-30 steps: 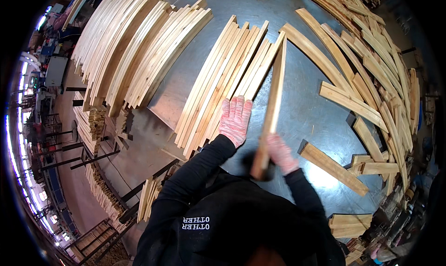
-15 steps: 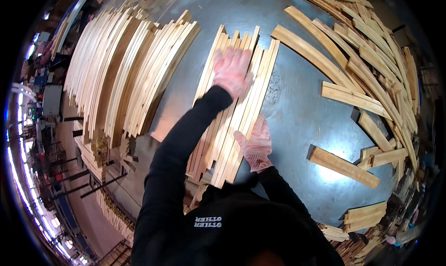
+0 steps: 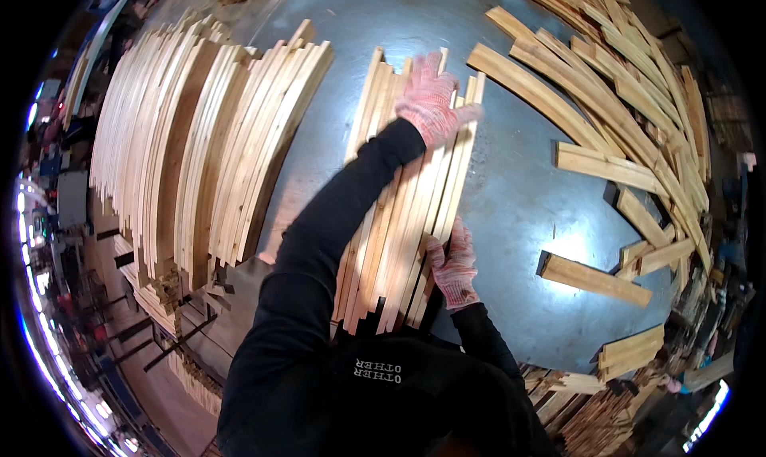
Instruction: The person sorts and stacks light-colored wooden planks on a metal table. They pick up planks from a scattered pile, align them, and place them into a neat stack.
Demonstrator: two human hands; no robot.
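A row of long pale wooden strips (image 3: 391, 233) lies side by side on a metal table in front of me, with uneven ends. My left hand (image 3: 431, 102), in a pink-and-white knitted glove, rests over the far part of the row. Its fingers are stretched out and its thumb points right across the outer strips. Lower down, my right hand (image 3: 455, 269), gloved alike, is at the row's right edge. Its fingers extend along the outermost strip and its thumb is beside the wood. Dark gaps show between the right-hand strips at their near end.
A large stack of strips (image 3: 191, 146) stands on edge at the left. Loose boards (image 3: 606, 98) lie in a jumbled heap along the right side of the metal table (image 3: 511, 193). A short board (image 3: 594, 279) lies apart, nearer to me.
My left hand has slid right across the row, its thumb now out over the right strips. The right-hand strips show wider gaps near me. My right hand stays at the row's edge, slightly lower.
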